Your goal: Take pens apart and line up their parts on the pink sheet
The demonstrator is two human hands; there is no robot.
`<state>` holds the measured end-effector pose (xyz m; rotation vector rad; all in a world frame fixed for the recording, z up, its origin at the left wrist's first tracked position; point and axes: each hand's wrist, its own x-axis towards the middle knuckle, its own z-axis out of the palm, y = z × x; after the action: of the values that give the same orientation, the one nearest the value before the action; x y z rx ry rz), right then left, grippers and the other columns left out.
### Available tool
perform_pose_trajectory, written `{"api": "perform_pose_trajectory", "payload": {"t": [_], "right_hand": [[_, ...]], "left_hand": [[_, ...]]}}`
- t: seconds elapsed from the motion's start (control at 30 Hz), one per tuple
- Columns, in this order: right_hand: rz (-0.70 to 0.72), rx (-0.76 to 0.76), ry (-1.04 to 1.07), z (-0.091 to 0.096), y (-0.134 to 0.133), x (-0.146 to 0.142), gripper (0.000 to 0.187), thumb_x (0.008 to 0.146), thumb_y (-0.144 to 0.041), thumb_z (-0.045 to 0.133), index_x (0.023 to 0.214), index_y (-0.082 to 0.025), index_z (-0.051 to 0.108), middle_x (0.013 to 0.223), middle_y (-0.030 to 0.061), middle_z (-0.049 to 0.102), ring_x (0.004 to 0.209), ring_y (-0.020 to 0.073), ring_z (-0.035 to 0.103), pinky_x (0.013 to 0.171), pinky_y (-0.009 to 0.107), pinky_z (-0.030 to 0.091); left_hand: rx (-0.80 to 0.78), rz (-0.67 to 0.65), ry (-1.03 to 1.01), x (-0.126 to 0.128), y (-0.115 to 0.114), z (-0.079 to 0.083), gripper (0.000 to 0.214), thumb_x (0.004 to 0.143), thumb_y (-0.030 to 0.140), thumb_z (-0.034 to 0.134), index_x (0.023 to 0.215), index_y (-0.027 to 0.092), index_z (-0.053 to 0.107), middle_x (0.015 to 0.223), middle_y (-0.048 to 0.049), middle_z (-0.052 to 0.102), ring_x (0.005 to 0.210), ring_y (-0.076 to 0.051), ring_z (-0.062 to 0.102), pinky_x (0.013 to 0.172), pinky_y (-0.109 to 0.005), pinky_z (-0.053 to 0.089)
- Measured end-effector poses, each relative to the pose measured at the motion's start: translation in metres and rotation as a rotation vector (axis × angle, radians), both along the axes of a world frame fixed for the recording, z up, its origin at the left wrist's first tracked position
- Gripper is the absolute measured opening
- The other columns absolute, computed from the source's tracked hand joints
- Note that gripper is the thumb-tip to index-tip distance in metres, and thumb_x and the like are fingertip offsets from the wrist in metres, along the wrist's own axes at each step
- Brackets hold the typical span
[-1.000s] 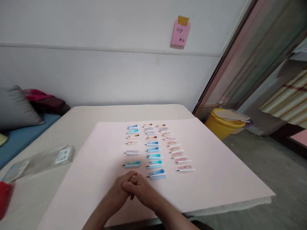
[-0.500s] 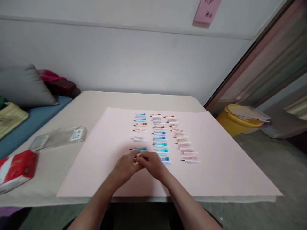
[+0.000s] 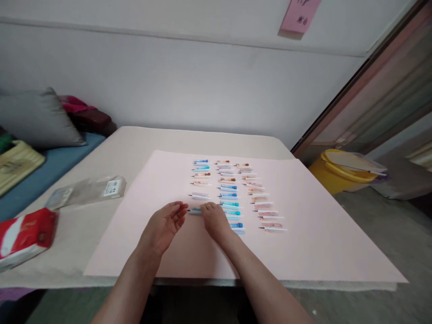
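Observation:
Pen sets lie in three columns on the pink sheet [image 3: 124,252], each a coloured barrel beside a white refill with a dark tip. My right hand [image 3: 216,220] is at the bottom of the left column, its bent fingers close together over the right end of a teal pen [image 3: 195,210]. They hide that end, and the pen still lies on the sheet. Just left of it, my left hand [image 3: 165,225] is held above the sheet, palm turned inward, fingers loosely curved and open, with nothing in it. Close by are a pale pen [image 3: 200,195] and a blue pen [image 3: 236,225].
A clear plastic bag [image 3: 89,191] and a red-and-white pack [image 3: 29,231] lie on the table at left. Beyond are a blue seat [image 3: 64,157] and grey cushion [image 3: 37,119]. A yellow bucket [image 3: 330,173] stands on the floor at right; a wall closes the back.
My hands, together half a second ago, have parted. The left has turned palm inward and opened; the right has come down onto the teal pen's right end. The view has shifted slightly.

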<state>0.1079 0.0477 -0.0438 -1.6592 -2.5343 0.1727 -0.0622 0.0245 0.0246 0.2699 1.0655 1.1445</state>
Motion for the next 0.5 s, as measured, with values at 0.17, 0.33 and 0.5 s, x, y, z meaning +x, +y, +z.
{"api": "perform_pose_trajectory", "payload": {"t": [0.17, 0.33, 0.5], "right_hand": [[0.013, -0.009, -0.035, -0.003, 0.003, -0.003, 0.033, 0.081, -0.005, 0.042, 0.11, -0.016, 0.053, 0.098, 0.0116, 0.06, 0.094, 0.0231, 0.049, 0.079, 0.034, 0.032], [-0.007, -0.046, -0.028, -0.003, 0.003, -0.004, 0.025, 0.077, -0.005, 0.045, 0.097, -0.016, 0.056, 0.096, 0.0104, 0.059, 0.09, 0.0225, 0.05, 0.075, 0.033, 0.033], [-0.039, -0.105, -0.025, -0.003, 0.002, -0.008, 0.024, 0.075, -0.004, 0.044, 0.093, -0.015, 0.056, 0.093, 0.0102, 0.058, 0.088, 0.0208, 0.052, 0.069, 0.029, 0.036]], "left_hand": [[-0.181, 0.116, -0.121, 0.005, 0.001, -0.01, 0.012, 0.074, 0.005, 0.051, 0.082, 0.011, 0.059, 0.093, -0.0127, 0.062, 0.082, -0.017, 0.061, 0.068, -0.029, 0.051], [-0.335, 0.117, -0.077, 0.018, -0.003, -0.016, 0.005, 0.075, 0.015, 0.052, 0.079, 0.015, 0.054, 0.089, -0.0103, 0.058, 0.083, -0.019, 0.059, 0.07, -0.035, 0.048], [-0.403, 0.096, -0.063, 0.028, -0.006, -0.026, 0.007, 0.073, 0.02, 0.055, 0.08, 0.017, 0.054, 0.086, -0.0077, 0.054, 0.08, -0.019, 0.058, 0.069, -0.034, 0.046]]}}
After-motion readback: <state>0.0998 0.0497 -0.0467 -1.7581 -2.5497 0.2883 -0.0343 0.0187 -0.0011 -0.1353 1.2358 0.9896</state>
